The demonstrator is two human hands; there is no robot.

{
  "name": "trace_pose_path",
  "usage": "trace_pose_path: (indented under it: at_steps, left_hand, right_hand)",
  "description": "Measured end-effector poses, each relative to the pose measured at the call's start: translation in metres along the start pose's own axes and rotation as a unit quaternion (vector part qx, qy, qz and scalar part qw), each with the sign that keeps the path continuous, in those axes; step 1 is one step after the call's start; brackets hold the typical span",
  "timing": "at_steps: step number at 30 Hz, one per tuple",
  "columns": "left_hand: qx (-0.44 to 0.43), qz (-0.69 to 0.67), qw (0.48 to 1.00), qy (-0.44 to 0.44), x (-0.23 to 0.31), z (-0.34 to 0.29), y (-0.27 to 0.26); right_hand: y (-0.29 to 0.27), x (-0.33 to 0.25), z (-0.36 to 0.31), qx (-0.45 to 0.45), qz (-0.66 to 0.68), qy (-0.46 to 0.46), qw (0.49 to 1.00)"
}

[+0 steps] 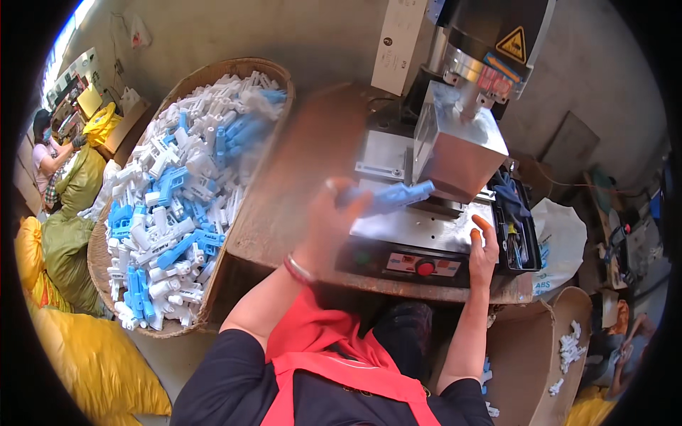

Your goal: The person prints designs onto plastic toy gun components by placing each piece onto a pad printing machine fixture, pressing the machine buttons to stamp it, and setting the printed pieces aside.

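A light blue plastic toy gun (401,197) is gripped in my left hand (323,226), which is smeared by motion. The toy is over the metal base plate (398,228) of a bench press machine, in front of its big shiny metal block (462,153). At the plate's right front edge is my right hand (484,250), fingers apart and lightly bent, with nothing seen in it. A red round button (425,267) sits on the machine's front panel between my hands.
A large cardboard bin (220,273) of white and blue toy guns stands left of the wooden table (284,192). A black tool tray (524,245) adjoins the machine. Lower right is another cardboard bin (522,348) with white pieces. Yellow sacks (92,366) and a co-worker (53,156) are far left.
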State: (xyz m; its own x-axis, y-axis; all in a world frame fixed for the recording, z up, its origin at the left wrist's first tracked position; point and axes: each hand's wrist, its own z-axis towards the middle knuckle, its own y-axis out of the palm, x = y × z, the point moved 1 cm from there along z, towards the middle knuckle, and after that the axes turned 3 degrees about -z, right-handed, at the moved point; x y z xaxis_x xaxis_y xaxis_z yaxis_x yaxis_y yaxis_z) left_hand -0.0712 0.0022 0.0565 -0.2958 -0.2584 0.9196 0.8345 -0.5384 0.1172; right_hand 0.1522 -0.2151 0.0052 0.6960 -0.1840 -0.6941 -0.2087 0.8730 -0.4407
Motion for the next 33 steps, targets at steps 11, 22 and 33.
trace_pose_path:
  at_steps: [11,22,33]
  left_hand:
    - [-0.108,0.29,0.85,0.425,-0.004,-0.069,-0.025]
    - [-0.056,0.429,0.877,0.208,-0.09,-0.014,-0.175]
    - [0.129,0.67,0.709,-0.176,-0.079,0.09,-0.415]
  right_hand:
    - [0.085,-0.049,-0.079,-0.174,0.622,0.324,0.691]
    - [0.102,-0.051,-0.103,-0.233,0.462,0.332,0.789]
    - [0.031,-0.031,-0.087,-0.111,0.208,0.239,0.942]
